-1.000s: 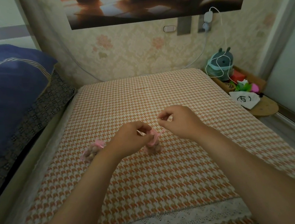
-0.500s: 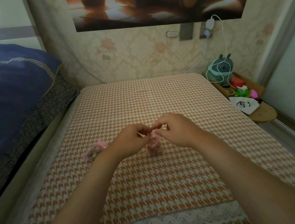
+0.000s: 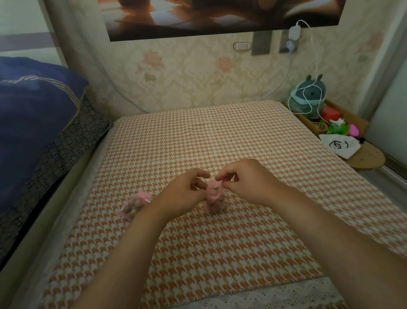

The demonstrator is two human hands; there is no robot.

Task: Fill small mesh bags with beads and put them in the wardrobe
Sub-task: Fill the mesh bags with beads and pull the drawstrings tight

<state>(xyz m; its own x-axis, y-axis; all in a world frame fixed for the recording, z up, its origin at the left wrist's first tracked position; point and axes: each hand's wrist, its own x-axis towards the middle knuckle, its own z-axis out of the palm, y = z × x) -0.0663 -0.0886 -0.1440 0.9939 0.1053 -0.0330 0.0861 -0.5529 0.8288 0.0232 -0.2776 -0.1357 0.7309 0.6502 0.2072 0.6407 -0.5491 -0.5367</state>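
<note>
A pink mesh bag (image 3: 214,198) filled with beads stands upright near the middle of the checked counter (image 3: 196,142). The left grip (image 3: 183,195), at the bag's 9 o'clock, and the right grip (image 3: 246,182), at its 3 o'clock, each pinch its gathered top with curled thumb and fingers. A second filled bag (image 3: 134,205) lies on the counter at 9 o'clock, just past the left wrist. A teal toy (image 3: 311,94) sits off at 2 o'clock.

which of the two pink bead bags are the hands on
The pink mesh bag standing upright between the left hand and right hand, both pinching its top. The other bag lies untouched left of it.
</note>
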